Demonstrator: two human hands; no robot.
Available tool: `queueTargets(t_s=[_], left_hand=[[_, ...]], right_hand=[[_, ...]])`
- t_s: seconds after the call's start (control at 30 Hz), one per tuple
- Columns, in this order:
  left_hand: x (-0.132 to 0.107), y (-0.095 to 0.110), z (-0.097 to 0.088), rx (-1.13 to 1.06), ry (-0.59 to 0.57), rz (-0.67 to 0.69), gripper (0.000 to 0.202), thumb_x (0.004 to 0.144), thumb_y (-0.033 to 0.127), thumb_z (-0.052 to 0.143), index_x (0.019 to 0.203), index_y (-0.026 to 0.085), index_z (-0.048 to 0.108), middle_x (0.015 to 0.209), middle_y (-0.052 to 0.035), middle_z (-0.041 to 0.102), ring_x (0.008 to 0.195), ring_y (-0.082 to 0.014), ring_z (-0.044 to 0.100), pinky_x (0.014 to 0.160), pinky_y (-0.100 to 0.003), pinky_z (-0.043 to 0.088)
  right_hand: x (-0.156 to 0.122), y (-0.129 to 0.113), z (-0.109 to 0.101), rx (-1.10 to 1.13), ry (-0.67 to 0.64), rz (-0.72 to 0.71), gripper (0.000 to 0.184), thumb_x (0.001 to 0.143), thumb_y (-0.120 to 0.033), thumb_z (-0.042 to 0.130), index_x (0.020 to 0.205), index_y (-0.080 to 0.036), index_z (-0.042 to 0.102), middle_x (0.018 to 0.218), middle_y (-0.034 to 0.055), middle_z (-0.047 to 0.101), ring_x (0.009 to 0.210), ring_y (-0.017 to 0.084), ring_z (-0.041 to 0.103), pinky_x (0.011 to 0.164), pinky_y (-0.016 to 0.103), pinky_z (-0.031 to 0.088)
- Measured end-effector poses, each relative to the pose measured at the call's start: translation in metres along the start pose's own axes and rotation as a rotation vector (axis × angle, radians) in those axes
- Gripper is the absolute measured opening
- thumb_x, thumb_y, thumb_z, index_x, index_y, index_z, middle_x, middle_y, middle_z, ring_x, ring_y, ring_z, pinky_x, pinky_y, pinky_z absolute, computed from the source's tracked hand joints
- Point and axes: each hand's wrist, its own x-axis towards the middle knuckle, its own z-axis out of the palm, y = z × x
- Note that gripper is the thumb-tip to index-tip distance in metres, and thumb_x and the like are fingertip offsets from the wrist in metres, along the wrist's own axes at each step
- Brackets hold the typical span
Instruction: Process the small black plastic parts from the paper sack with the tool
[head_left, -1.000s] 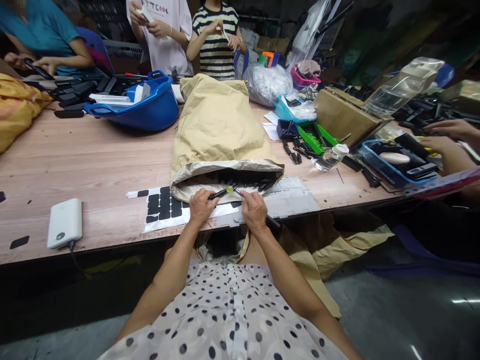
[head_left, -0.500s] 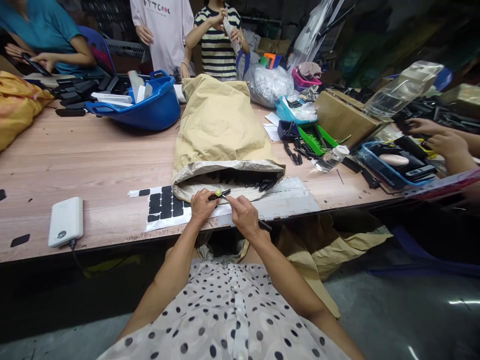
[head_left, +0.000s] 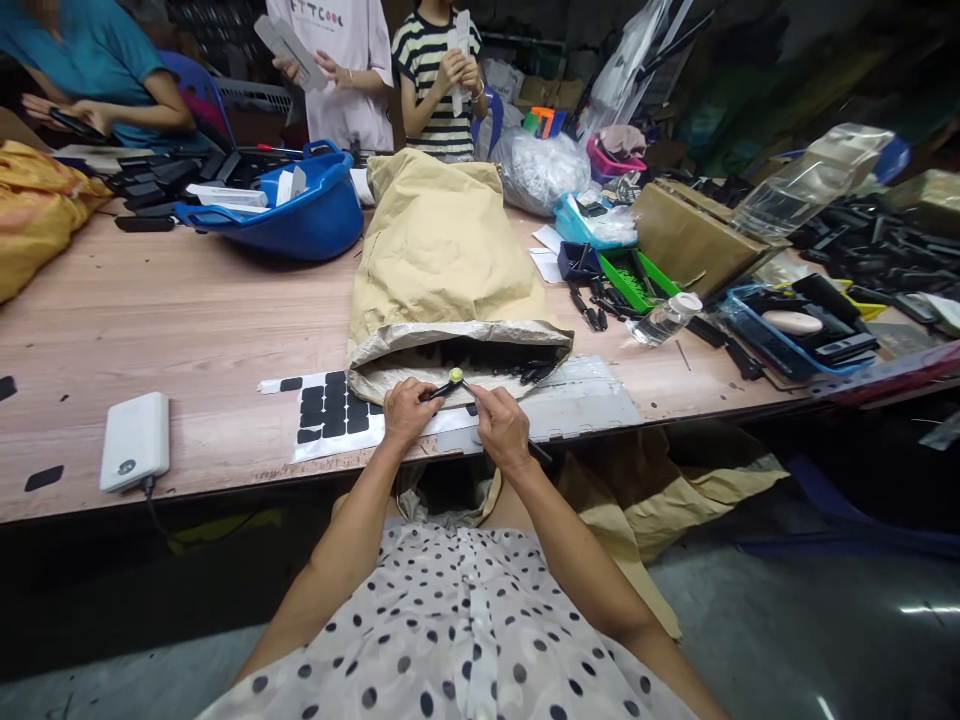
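Note:
My left hand (head_left: 406,414) is closed around a small black stick-like part (head_left: 441,391) at the table's front edge. A round yellow-green piece (head_left: 455,376) shows at the part's far end. My right hand (head_left: 502,428) grips a slim tool with a black handle (head_left: 538,453) that sticks out behind the palm. Its thin tip points toward the yellow-green piece; whether they touch I cannot tell. Just beyond both hands lies the open mouth of a tan paper sack (head_left: 450,250), with black parts (head_left: 534,371) inside. Black stickers on a white sheet (head_left: 334,408) lie beside my left hand.
A white power bank (head_left: 135,440) with a cable lies at the left. Behind it are a blue basin (head_left: 300,215) and a yellow bag (head_left: 41,215). To the right stand a green tray (head_left: 637,280), a water bottle (head_left: 666,320) and a blue basket (head_left: 795,345). Several co-workers are across the table.
My right hand and the yellow-green piece have shifted slightly right. A co-worker in a pale shirt now holds up a flat light-coloured carton. Another person's hands at the far right have left the view.

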Motion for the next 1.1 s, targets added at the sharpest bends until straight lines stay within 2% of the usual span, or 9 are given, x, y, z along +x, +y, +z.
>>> queueTargets(t_s=[0.17, 0.33, 0.53, 0.73, 0.83, 0.9, 0.93, 1.0, 1.1], left_hand=[[-0.001, 0.003, 0.0, 0.038, 0.021, -0.002, 0.011, 0.078, 0.029, 0.073, 0.089, 0.026, 0.076, 0.089, -0.0019, 0.071, 0.094, -0.023, 0.064, 0.085, -0.035, 0.046], [0.0, 0.004, 0.0, 0.055, 0.023, -0.003, 0.01, 0.08, 0.03, 0.072, 0.089, 0.026, 0.075, 0.088, -0.0024, 0.07, 0.094, -0.0231, 0.064, 0.086, -0.035, 0.046], [-0.001, 0.001, 0.002, 0.058, 0.025, 0.002, 0.011, 0.086, 0.031, 0.065, 0.089, 0.025, 0.075, 0.089, -0.0032, 0.07, 0.095, -0.0231, 0.064, 0.087, -0.035, 0.045], [0.003, 0.0, 0.001, 0.005, 0.051, 0.007, 0.009, 0.085, 0.03, 0.065, 0.087, 0.025, 0.073, 0.088, -0.0032, 0.069, 0.094, -0.0233, 0.064, 0.086, -0.036, 0.046], [-0.01, 0.002, -0.01, -0.124, 0.083, 0.099, 0.011, 0.085, 0.032, 0.064, 0.085, 0.023, 0.071, 0.087, -0.003, 0.068, 0.088, -0.0213, 0.063, 0.085, -0.035, 0.048], [-0.031, 0.004, -0.019, -0.242, 0.077, 0.192, 0.015, 0.087, 0.036, 0.063, 0.087, 0.022, 0.07, 0.085, -0.0025, 0.068, 0.082, -0.0191, 0.062, 0.081, -0.033, 0.05], [-0.045, 0.005, -0.023, -0.297, 0.039, 0.228, 0.018, 0.087, 0.038, 0.062, 0.09, 0.022, 0.07, 0.083, -0.0019, 0.068, 0.077, -0.0179, 0.061, 0.076, -0.031, 0.05], [-0.074, 0.007, -0.027, -0.37, -0.123, 0.263, 0.021, 0.087, 0.04, 0.061, 0.096, 0.023, 0.07, 0.076, 0.0, 0.068, 0.066, -0.0157, 0.06, 0.064, -0.028, 0.047], [-0.108, 0.009, -0.022, -0.281, -0.378, 0.194, 0.016, 0.084, 0.036, 0.062, 0.093, 0.025, 0.07, 0.068, 0.0014, 0.067, 0.059, -0.0165, 0.06, 0.06, -0.028, 0.045]], right_hand=[[0.007, 0.015, -0.002, -0.007, 0.088, 0.024, 0.034, 0.096, -0.016, 0.048, 0.114, -0.026, 0.076, 0.087, 0.0042, 0.064, 0.087, 0.019, 0.058, 0.08, 0.027, 0.046], [0.005, 0.03, 0.004, -0.102, 0.056, 0.054, 0.028, 0.09, -0.014, 0.056, 0.105, -0.025, 0.077, 0.086, 0.0048, 0.063, 0.084, 0.02, 0.053, 0.076, 0.03, 0.041], [-0.001, 0.031, 0.015, -0.187, 0.068, 0.055, 0.026, 0.089, -0.016, 0.057, 0.104, -0.025, 0.075, 0.089, 0.006, 0.06, 0.086, 0.022, 0.048, 0.074, 0.031, 0.035], [0.0, 0.03, 0.017, -0.233, 0.079, 0.031, 0.026, 0.089, -0.017, 0.058, 0.107, -0.026, 0.074, 0.09, 0.0062, 0.06, 0.087, 0.022, 0.047, 0.075, 0.032, 0.034], [0.0, 0.03, 0.018, -0.253, 0.077, 0.03, 0.025, 0.089, -0.018, 0.058, 0.106, -0.026, 0.074, 0.09, 0.0061, 0.06, 0.087, 0.022, 0.047, 0.075, 0.031, 0.033], [0.0, 0.029, 0.018, -0.258, 0.07, 0.03, 0.025, 0.089, -0.018, 0.058, 0.107, -0.026, 0.074, 0.09, 0.006, 0.059, 0.087, 0.022, 0.046, 0.074, 0.031, 0.033], [0.0, 0.028, 0.018, -0.258, 0.067, 0.031, 0.025, 0.089, -0.019, 0.058, 0.107, -0.026, 0.074, 0.09, 0.006, 0.059, 0.087, 0.022, 0.046, 0.074, 0.031, 0.033], [0.0, 0.027, 0.019, -0.259, 0.067, 0.035, 0.025, 0.089, -0.018, 0.057, 0.107, -0.026, 0.074, 0.09, 0.0061, 0.059, 0.087, 0.023, 0.046, 0.074, 0.031, 0.032], [0.0, 0.027, 0.02, -0.261, 0.065, 0.044, 0.026, 0.09, -0.018, 0.056, 0.107, -0.026, 0.074, 0.091, 0.0065, 0.059, 0.088, 0.023, 0.046, 0.074, 0.032, 0.032]])
